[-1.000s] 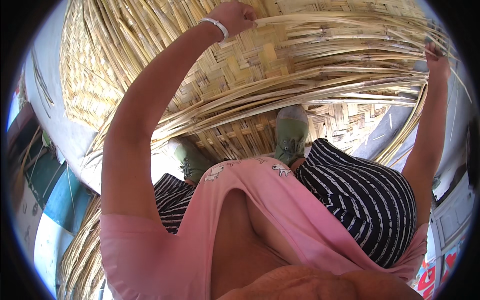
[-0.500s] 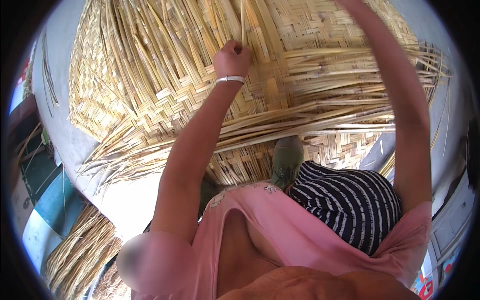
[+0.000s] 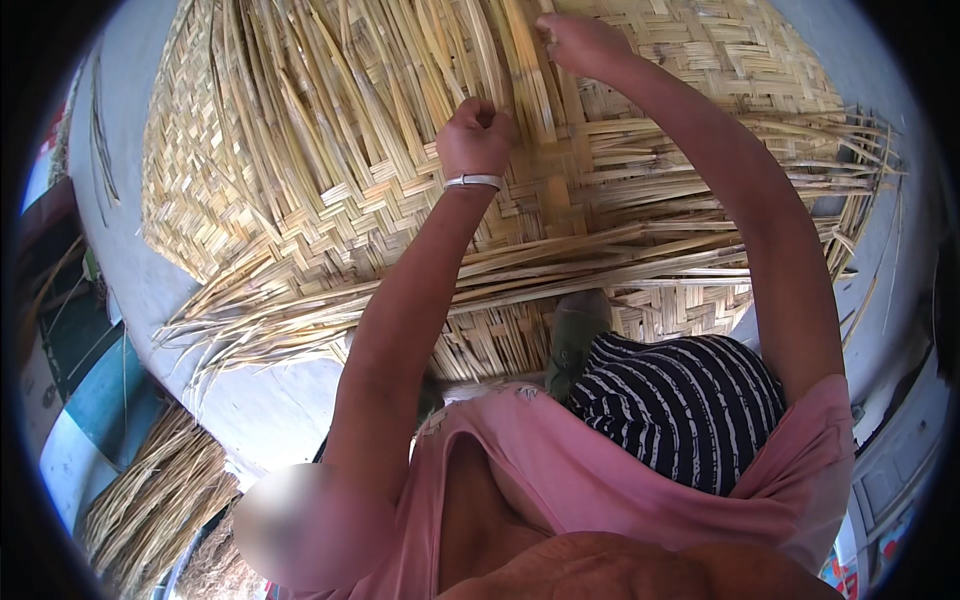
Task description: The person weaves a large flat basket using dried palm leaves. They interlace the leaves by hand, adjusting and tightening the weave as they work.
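Observation:
A large woven mat [image 3: 690, 60] of pale yellow split-reed strips lies in front of me. My left hand [image 3: 475, 137], with a white bangle at the wrist, is closed at the middle of the mat, pinching a long reed strip [image 3: 487, 50] that runs away from me. Farther out and to the right, my right hand [image 3: 583, 45] is just over the weave with its fingers curled together. What those fingertips hold, if anything, is too small to make out. Loose unwoven strips [image 3: 290, 110] fan out left of my left hand.
Long strips [image 3: 660, 215] cross the mat sideways, their loose ends sticking out past its right edge. My shoe [image 3: 578, 335] rests on the near part of the mat. A bundle of dry stalks [image 3: 160, 490] lies at lower left, beside a blue surface [image 3: 105, 410].
My right hand has come in from beyond the top right toward the middle of the mat. The left hand has shifted slightly nearer and stays closed on its strip.

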The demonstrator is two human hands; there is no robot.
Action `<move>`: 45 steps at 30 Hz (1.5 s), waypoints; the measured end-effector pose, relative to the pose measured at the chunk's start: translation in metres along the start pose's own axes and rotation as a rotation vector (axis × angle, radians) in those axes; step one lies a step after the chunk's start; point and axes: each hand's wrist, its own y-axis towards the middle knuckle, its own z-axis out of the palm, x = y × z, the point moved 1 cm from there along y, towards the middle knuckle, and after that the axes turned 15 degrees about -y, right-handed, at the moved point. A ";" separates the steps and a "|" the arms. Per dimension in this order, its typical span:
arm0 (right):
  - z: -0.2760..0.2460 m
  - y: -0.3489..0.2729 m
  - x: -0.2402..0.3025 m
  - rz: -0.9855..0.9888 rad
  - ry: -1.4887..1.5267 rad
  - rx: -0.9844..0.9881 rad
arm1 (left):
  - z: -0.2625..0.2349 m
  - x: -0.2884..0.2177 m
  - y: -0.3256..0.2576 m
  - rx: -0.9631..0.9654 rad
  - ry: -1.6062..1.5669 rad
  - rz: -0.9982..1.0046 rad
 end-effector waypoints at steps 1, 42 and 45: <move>-0.012 -0.001 0.008 0.052 -0.070 0.079 | 0.000 0.002 0.003 0.008 0.014 -0.001; 0.036 -0.076 -0.031 0.079 0.366 -0.183 | 0.027 0.027 0.082 0.745 0.495 0.055; -0.002 -0.065 -0.008 -0.276 -0.208 -0.402 | 0.024 0.016 0.080 0.811 0.509 0.036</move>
